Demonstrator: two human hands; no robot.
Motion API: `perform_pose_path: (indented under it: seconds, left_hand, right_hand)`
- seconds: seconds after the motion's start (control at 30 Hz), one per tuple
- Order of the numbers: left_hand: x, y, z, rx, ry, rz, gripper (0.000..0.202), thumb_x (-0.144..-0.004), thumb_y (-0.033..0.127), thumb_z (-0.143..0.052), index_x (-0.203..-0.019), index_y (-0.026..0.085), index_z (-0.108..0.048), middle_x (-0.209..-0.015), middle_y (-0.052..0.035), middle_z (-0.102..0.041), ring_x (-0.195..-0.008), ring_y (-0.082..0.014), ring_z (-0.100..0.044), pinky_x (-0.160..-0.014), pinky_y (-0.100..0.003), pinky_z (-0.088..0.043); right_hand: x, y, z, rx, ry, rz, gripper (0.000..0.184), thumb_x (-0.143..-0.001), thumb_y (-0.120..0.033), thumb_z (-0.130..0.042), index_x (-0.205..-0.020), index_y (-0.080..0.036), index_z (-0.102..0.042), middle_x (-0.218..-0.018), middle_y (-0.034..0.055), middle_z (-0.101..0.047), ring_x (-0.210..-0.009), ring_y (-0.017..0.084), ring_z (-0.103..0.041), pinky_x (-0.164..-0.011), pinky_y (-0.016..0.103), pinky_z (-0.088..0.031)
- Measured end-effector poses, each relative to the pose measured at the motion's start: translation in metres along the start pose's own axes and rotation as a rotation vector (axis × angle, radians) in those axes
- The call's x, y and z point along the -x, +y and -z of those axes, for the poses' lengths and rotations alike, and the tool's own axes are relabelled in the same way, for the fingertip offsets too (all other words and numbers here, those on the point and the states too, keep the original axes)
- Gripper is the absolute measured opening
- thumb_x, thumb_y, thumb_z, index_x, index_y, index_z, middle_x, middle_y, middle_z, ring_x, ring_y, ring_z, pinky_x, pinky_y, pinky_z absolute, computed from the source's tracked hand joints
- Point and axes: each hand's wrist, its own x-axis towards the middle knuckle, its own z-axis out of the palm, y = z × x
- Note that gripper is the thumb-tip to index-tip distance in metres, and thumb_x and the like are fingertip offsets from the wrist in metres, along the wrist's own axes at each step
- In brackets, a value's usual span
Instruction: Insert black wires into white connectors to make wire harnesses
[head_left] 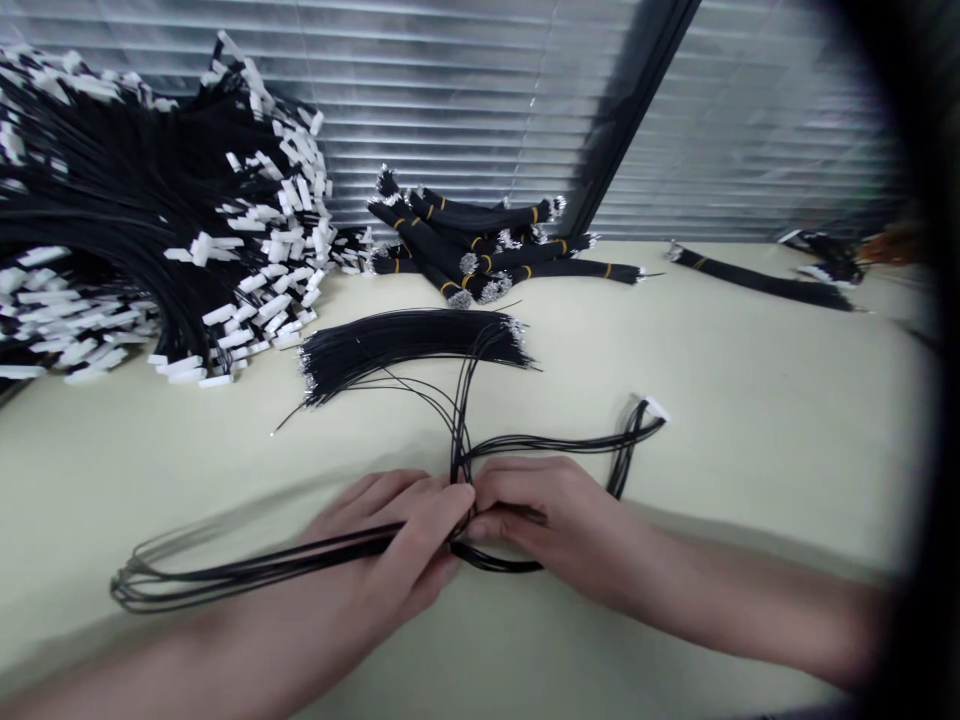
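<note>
Thin black wires run through both my hands at the middle of the table. My left hand is closed on them, and a long loop of wire sticks out to its left over the forearm. Close against it, my right hand pinches the same wires with thumb and forefinger. Several wire ends rise from between the hands toward a loose pile of cut black wires. To the right the strands reach a white connector, then bend back behind my right wrist. Fingertips partly hide the pinched spot.
A big heap of black cables with white connectors fills the back left. Wire bundles with yellow bands are stacked by the blinds. Another bundle lies at back right on the pale table. A dark edge blocks the far right.
</note>
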Motion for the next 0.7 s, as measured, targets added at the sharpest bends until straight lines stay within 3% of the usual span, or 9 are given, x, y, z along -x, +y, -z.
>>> perform_pose_path:
  seconds: [0.13, 0.37, 0.57, 0.7]
  left_hand:
    - [0.001, 0.0, 0.003, -0.014, -0.045, -0.001, 0.023, -0.085, 0.02, -0.049, -0.107, 0.015, -0.051, -0.089, -0.0041, -0.065, -0.084, -0.019, -0.064, -0.065, -0.029, -0.057]
    - [-0.001, -0.001, 0.004, -0.003, -0.039, -0.022, 0.024, -0.083, 0.017, -0.052, -0.106, 0.012, -0.05, -0.096, -0.0094, -0.065, -0.084, -0.0214, -0.064, -0.062, -0.03, -0.055]
    - [0.0, -0.002, 0.001, 0.031, -0.044, -0.006, 0.023, -0.087, 0.016, -0.043, -0.108, 0.012, -0.05, -0.09, -0.0077, -0.065, -0.083, -0.021, -0.064, -0.065, -0.031, -0.055]
    - [0.0, -0.002, -0.001, 0.008, -0.014, -0.01, 0.024, -0.085, 0.016, -0.046, -0.108, 0.011, -0.05, -0.093, -0.0087, -0.066, -0.085, -0.0212, -0.064, -0.066, -0.031, -0.055]
  right_hand:
    - [-0.001, -0.003, 0.006, -0.246, -0.018, -0.199, 0.014, -0.083, -0.012, -0.059, -0.07, -0.017, -0.061, -0.07, -0.0045, -0.059, -0.066, 0.008, -0.053, -0.059, 0.016, -0.04]
    - [0.003, 0.002, -0.003, -0.572, -0.009, -0.328, 0.006, -0.079, -0.019, -0.065, -0.075, -0.019, -0.061, -0.074, -0.0035, -0.062, -0.071, 0.009, -0.055, -0.063, 0.018, -0.043]
    - [0.004, 0.001, -0.009, -0.652, 0.039, -0.344, 0.011, -0.078, -0.018, -0.066, -0.079, -0.02, -0.055, -0.079, -0.0033, -0.063, -0.074, 0.01, -0.059, -0.068, 0.021, -0.046]
    - [0.004, 0.0, -0.009, -0.56, 0.059, -0.336, 0.012, -0.078, -0.018, -0.066, -0.076, -0.02, -0.054, -0.076, -0.0042, -0.063, -0.071, 0.01, -0.059, -0.065, 0.02, -0.045]
